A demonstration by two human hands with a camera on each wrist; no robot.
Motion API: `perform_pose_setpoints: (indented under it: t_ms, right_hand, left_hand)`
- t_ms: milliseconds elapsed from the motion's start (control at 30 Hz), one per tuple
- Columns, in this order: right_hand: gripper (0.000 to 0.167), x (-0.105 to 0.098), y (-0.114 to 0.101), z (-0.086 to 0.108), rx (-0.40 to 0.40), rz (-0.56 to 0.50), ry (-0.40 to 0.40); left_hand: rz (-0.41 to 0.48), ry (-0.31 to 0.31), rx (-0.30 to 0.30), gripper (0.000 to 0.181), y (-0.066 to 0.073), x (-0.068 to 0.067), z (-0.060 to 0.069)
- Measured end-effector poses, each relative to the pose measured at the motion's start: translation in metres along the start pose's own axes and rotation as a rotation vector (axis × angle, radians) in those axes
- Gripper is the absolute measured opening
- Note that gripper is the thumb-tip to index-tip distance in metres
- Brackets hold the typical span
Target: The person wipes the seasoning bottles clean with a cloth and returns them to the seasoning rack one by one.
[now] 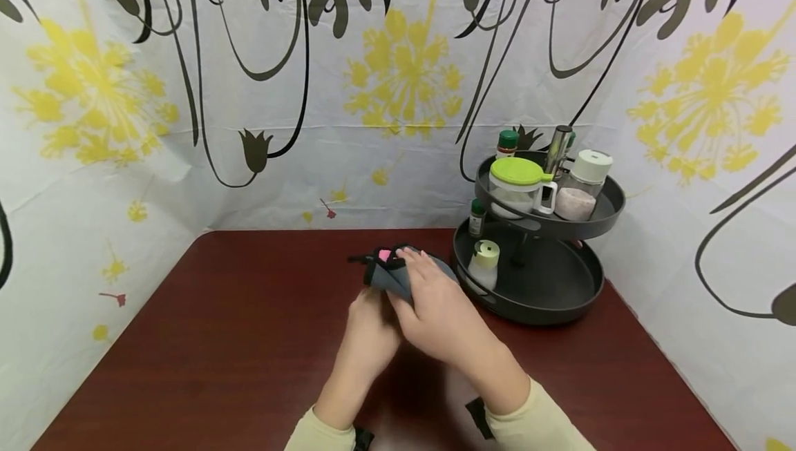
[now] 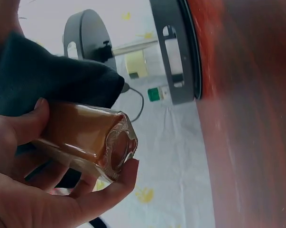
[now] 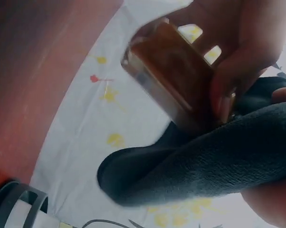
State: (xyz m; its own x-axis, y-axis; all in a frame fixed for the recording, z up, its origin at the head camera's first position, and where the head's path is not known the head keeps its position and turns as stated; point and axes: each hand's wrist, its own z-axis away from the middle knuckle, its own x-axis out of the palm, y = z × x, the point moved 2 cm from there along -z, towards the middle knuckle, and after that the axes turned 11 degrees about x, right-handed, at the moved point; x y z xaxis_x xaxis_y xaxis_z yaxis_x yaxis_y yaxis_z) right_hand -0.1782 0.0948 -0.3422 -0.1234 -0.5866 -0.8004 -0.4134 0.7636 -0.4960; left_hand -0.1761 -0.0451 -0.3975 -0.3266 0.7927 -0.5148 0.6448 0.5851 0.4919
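Here's the square-sided clear glass bottle (image 2: 81,130), up in the air over the dark red-brown wooden worktop (image 1: 218,340), towards the far edge and left of the rack! Brown fills the glass, the corners are rounded, and the thick, glinting base tilts down at the wood. The left hand (image 1: 373,323) has it firmly, thumb along one side, a fingertip right at the base. And the right hand (image 1: 438,313)? It grips a blue-grey fabric cloth (image 1: 387,277) with black edging and a flash of pink, wrapped over the bottle's upper end; the neck is hidden.

Count them: one bottle, one cloth, two hands. By the far right corner, one round black two-tier rack (image 1: 539,311). Four containers show clearly on the top tier: a green-capped bottle (image 1: 506,144), a lime-lidded clear jar with a white handle (image 1: 519,195), a shiny silver cylinder (image 1: 557,150) and a white-capped clear jar with pale pink contents (image 1: 577,199). Two down below, both on the left: a small green-capped bottle (image 1: 476,222) and a white bottle with a pale yellow cap (image 1: 484,268).
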Motion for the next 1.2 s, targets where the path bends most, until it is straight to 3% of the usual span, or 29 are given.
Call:
perform_pose_setpoints:
  t_ms: [133,267,367,567,667,700,833,900,967,1067,1200]
  right_hand:
    - [0.029,0.002,0.014,-0.014,0.137,-0.169,-0.098]
    - [0.03,0.007,0.029,-0.01,0.291,-0.348,-0.125]
    - [0.032,0.007,0.027,-0.001,0.254,-0.338,-0.069]
    - [0.047,0.003,0.003,0.004,0.033,-0.148,0.025]
    - [0.033,0.003,0.002,-0.008,0.053,-0.136,-0.002]
    - [0.029,0.003,0.004,-0.013,0.087,-0.162,-0.033]
    - [0.029,0.01,0.021,-0.02,0.265,-0.286,-0.11]
    - [0.031,0.014,0.028,-0.016,0.298,-0.324,-0.089]
    - [0.03,0.017,0.028,-0.009,0.281,-0.319,-0.045]
    - [0.032,0.019,0.019,0.001,0.166,-0.256,0.033]
    - [0.048,0.016,0.003,0.003,0.01,-0.147,0.118]
  left_hand:
    - [0.084,-0.042,-0.053,0.045,0.002,0.003,0.005]
    - [0.148,-0.072,-0.17,0.053,0.001,0.001,0.006]
    - [0.137,-0.057,-0.197,0.047,0.0,-0.002,0.003]
    - [-0.022,-0.038,-0.06,0.023,0.001,-0.001,-0.003]
    - [-0.018,-0.07,-0.041,0.03,0.002,0.001,-0.002]
    - [-0.001,-0.086,-0.058,0.032,0.002,0.001,-0.001]
    - [0.096,-0.125,-0.228,0.044,-0.004,-0.001,0.002]
    - [0.109,-0.136,-0.281,0.051,-0.01,-0.003,0.002]
    - [0.105,-0.129,-0.292,0.052,-0.014,-0.006,0.001]
    - [0.075,-0.097,-0.233,0.037,-0.018,-0.009,-0.003]
    - [0.011,-0.074,-0.15,0.024,-0.016,-0.006,-0.006]
